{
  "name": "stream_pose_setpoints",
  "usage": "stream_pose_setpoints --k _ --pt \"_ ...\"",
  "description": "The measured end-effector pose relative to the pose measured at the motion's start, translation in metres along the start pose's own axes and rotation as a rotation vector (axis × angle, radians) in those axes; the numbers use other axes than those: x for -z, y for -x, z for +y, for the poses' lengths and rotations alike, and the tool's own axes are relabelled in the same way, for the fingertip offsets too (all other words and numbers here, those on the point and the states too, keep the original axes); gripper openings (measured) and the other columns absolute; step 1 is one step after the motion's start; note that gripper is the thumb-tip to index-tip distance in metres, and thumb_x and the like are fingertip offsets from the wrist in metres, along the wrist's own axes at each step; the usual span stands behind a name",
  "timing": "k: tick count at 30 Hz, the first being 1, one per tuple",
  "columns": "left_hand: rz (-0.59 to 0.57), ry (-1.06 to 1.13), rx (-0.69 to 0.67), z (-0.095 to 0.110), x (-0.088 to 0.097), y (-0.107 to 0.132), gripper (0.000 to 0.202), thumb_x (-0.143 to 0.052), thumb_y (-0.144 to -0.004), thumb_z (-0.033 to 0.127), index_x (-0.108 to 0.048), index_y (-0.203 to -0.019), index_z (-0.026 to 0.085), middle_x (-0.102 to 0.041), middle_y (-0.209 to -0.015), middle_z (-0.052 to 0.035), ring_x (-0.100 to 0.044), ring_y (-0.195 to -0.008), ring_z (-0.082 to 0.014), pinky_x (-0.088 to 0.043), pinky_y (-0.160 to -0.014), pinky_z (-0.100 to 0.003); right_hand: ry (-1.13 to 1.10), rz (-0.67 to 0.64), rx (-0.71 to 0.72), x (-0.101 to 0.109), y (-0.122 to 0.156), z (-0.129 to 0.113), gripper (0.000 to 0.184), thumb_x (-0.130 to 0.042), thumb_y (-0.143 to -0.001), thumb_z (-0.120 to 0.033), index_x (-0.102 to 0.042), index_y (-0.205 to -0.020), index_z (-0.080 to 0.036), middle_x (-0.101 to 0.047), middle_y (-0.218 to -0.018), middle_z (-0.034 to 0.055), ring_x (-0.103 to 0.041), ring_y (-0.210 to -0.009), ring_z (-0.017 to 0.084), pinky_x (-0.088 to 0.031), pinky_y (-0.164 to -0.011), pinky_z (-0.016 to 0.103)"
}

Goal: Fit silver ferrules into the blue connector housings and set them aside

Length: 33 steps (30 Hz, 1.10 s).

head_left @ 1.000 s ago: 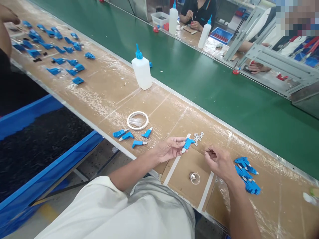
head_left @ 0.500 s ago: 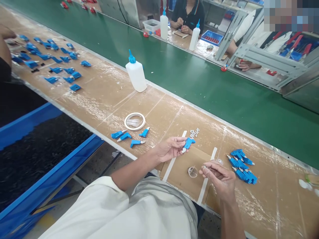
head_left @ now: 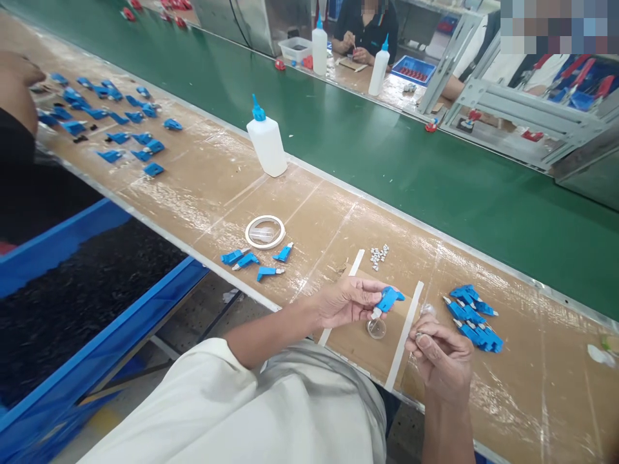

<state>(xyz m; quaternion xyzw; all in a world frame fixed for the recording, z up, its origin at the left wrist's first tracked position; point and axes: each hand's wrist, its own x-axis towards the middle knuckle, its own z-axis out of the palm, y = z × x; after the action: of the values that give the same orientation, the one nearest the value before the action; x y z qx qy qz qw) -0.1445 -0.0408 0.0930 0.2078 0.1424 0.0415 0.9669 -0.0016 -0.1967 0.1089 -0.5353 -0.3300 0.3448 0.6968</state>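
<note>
My left hand pinches a blue plastic part with a pale tip, held above the cardboard mat. To its right, my right hand is closed, thumb against fingers; a tiny greyish thing may sit at the fingertips, too small to name. Between the hands on the mat stands a small clear round dish. Beyond my left hand lies a little heap of small grey pieces. A pile of similar blue parts rests right of my right hand, and several more lie to the left.
A white tape ring lies left of the mat. Behind it a white bottle with a blue nozzle stands by the green belt. More blue parts are spread at far left near another person's arm. People sit across the belt.
My left hand has moved right and nearer to me with the blue part. My right hand has shifted slightly right and down. The view has shifted a little.
</note>
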Motion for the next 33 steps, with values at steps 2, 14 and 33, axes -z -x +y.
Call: stream_pose_setpoints --k 2,14,33 --pt "-0.002 -0.012 0.010 -0.001 -0.002 0.000 0.047 -0.091 -0.066 0.025 -0.075 -0.106 0.006 -0.071 -0.083 -0.0070 -0.068 -0.069 -0.0097 -0.049 -0.062 -0.016 -0.014 0.030 -0.027 -0.001 0.002 0.003 0.012 -0.089 -0.072 -0.032 -0.081 -0.074 -0.023 -0.069 -0.063 0.0040 -0.064 -0.044 0.012 -0.049 -0.035 0.018" --pt "0.085 -0.085 -0.035 -0.011 -0.006 -0.003 0.056 -0.096 -0.058 0.037 -0.076 -0.103 0.009 -0.072 -0.082 -0.0064 -0.068 -0.069 -0.0114 -0.048 -0.062 -0.018 0.005 0.142 -0.138 -0.003 0.017 0.018 0.017 -0.084 -0.078 -0.035 -0.080 -0.085 -0.020 -0.076 -0.075 0.0070 -0.072 -0.057 0.016 -0.059 -0.050 0.023" --pt "0.172 -0.385 -0.315 -0.022 -0.015 0.003 0.060 -0.086 -0.070 0.049 -0.073 -0.117 0.015 -0.074 -0.095 -0.0083 -0.067 -0.081 -0.0151 -0.050 -0.075 -0.025 0.088 0.238 -0.065 -0.032 0.014 0.013 0.012 -0.083 -0.077 -0.030 -0.078 -0.078 -0.019 -0.066 -0.068 0.0014 -0.065 -0.056 0.012 -0.054 -0.047 0.021"
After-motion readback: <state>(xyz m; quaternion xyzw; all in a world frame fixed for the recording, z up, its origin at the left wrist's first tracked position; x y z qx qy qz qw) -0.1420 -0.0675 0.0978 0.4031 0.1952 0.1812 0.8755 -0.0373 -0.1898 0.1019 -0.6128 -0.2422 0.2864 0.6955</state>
